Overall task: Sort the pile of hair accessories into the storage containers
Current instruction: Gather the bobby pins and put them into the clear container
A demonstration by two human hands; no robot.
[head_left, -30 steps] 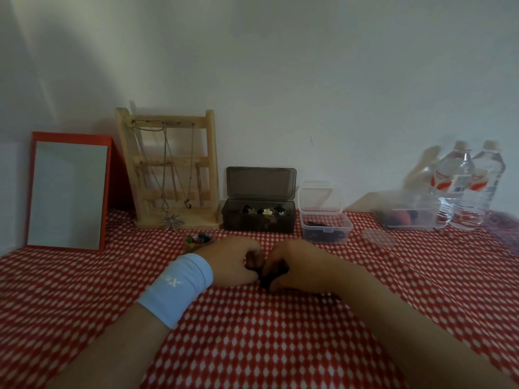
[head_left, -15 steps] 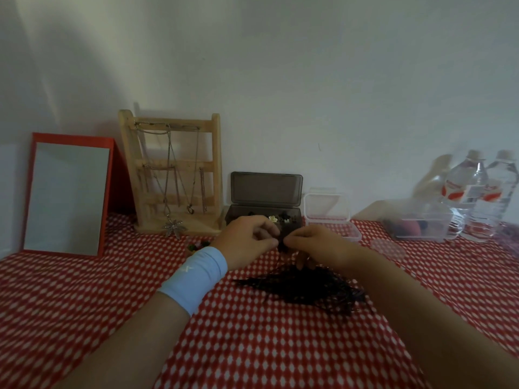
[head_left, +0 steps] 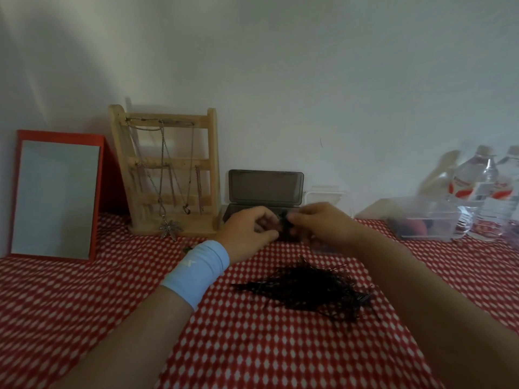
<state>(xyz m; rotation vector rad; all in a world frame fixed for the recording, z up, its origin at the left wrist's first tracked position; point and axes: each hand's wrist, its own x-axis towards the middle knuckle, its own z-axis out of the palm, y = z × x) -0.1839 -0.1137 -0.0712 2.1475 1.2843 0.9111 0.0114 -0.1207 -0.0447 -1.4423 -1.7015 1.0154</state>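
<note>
A: What's at your left?
B: A red-framed mirror (head_left: 56,197) against the wall, then a wooden rack (head_left: 165,175) hung with necklaces.
A: And your hands?
B: My left hand (head_left: 247,231), fingers curled, pinches a small dark bunch (head_left: 285,226); my right hand (head_left: 323,226) pinches its other side, both raised before the open grey box (head_left: 265,189).
A: The pile (head_left: 309,290)?
B: It lies on the checked cloth (head_left: 84,304) nearer me, beside my right forearm. Far right: a clear tub (head_left: 427,220), two bottles (head_left: 477,192).

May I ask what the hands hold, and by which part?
The left hand and right hand pinch a small black hair accessory; which part is unclear.
</note>
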